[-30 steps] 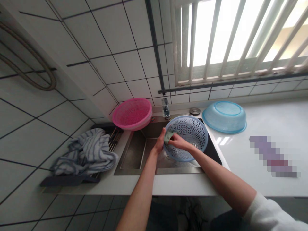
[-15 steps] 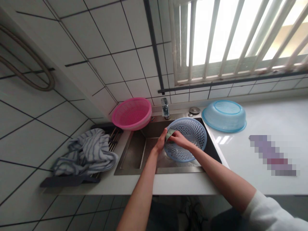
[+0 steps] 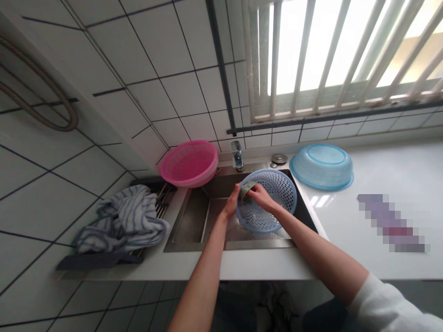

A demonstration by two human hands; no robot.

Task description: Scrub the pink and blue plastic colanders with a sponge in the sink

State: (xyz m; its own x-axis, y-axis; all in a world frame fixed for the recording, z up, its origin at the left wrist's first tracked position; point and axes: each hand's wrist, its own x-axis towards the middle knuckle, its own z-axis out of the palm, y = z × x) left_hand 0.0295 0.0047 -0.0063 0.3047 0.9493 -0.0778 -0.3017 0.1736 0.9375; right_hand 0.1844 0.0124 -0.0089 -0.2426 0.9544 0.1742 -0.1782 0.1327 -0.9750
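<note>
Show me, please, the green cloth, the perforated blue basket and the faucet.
Green cloth (image 3: 247,186): head view, on its upper fold.
Perforated blue basket (image 3: 285,191): head view, on its right inner wall.
Faucet (image 3: 237,155): head view, on its metal body.

Place was a kitchen. Stainless sink (image 3: 190,221) was set in a white counter (image 3: 380,168), chrome faucet (image 3: 237,156) behind. Pale-blue colander (image 3: 282,189) at the sink; pink colander (image 3: 194,163) at its back left; blue basin (image 3: 321,167) upturned on the right. Striped cloth (image 3: 124,214) lay heaped on a rack (image 3: 162,199). Walls were white tile (image 3: 183,94), the window (image 3: 294,55) barred. Probably household rather than commercial, though glare washed out the view outside.
</note>
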